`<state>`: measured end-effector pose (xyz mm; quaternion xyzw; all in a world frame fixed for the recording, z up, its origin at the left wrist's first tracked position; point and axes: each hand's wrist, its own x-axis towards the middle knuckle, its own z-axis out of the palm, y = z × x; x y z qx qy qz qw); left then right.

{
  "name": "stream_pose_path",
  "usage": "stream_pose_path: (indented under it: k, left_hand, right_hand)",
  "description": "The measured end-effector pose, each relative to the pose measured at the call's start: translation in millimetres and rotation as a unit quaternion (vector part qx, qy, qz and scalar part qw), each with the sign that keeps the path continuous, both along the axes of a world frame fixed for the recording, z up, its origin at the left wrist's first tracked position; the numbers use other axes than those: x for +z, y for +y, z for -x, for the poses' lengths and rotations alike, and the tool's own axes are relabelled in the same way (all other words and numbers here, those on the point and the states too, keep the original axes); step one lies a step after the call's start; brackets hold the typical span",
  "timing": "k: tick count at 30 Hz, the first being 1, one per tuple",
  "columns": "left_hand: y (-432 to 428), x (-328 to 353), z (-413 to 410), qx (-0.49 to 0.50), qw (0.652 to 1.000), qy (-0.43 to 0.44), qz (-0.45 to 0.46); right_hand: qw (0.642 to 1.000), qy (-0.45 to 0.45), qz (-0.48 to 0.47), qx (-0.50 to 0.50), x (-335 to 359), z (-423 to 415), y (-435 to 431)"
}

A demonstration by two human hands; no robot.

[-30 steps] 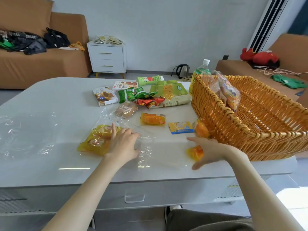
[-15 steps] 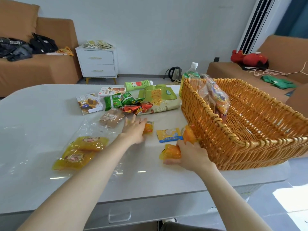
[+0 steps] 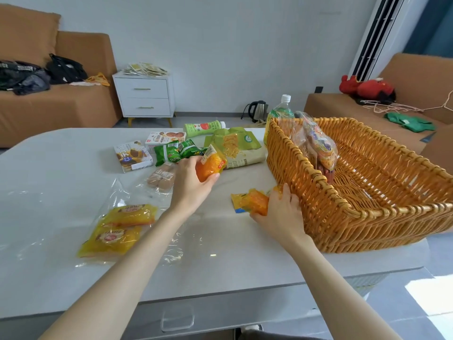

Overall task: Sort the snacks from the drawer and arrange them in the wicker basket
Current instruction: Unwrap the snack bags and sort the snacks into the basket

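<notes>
My left hand (image 3: 190,182) grips a small orange snack packet (image 3: 211,164), lifted off the white table (image 3: 61,168). My right hand (image 3: 279,213) holds another orange packet (image 3: 257,203) down on the table against the wicker basket (image 3: 343,217); a further orange packet (image 3: 278,190) sits under its fingers, and a flat yellow sachet (image 3: 236,201) lies beneath. The basket's left compartment holds a clear bag of colourful snacks (image 3: 318,143). Two yellow cakes in clear wrap (image 3: 117,228) lie at the left.
Behind my left hand lie green packets (image 3: 176,150), a large green-and-yellow bag (image 3: 235,146), two small boxes (image 3: 132,155), a green bottle on its side (image 3: 203,126) and a wrapped biscuit pack (image 3: 161,179). A drink bottle (image 3: 282,111) stands behind the basket. A closed drawer (image 3: 177,317) sits below the table edge.
My left hand has picked the orange packet up off the table. My right hand slid its orange packet rightwards up to the basket and the sachet.
</notes>
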<state>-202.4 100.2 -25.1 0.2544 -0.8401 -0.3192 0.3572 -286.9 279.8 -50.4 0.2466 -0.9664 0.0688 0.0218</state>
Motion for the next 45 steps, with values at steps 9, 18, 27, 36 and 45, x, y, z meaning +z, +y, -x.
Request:
stream_pose_path:
  k: [9, 18, 27, 36, 45]
  left_hand:
    - [11, 1, -57, -0.042, 0.98, -0.035, -0.19]
    - [37, -15, -89, -0.121, 0.87, -0.045, -0.477]
    - [80, -38, -77, -0.119, 0.921, -0.155, -0.336]
    - [81, -30, -84, -0.089, 0.918, -0.157, -0.354]
    - [79, -24, -88, -0.077, 0.882, 0.03, -0.464]
  right_hand:
    - [0.998, -0.047, -0.005, -0.039, -10, -8, -17]
    - [0.963, -0.174, 0.165, 0.124, 26, -38, 9]
    - [0.894, -0.305, 0.325, 0.036, 29, -31, 36]
    - [0.879, -0.403, 0.25, 0.054, 8, -60, 4]
    - [0.731, -0.55, 0.396, 0.077, 18, -62, 9]
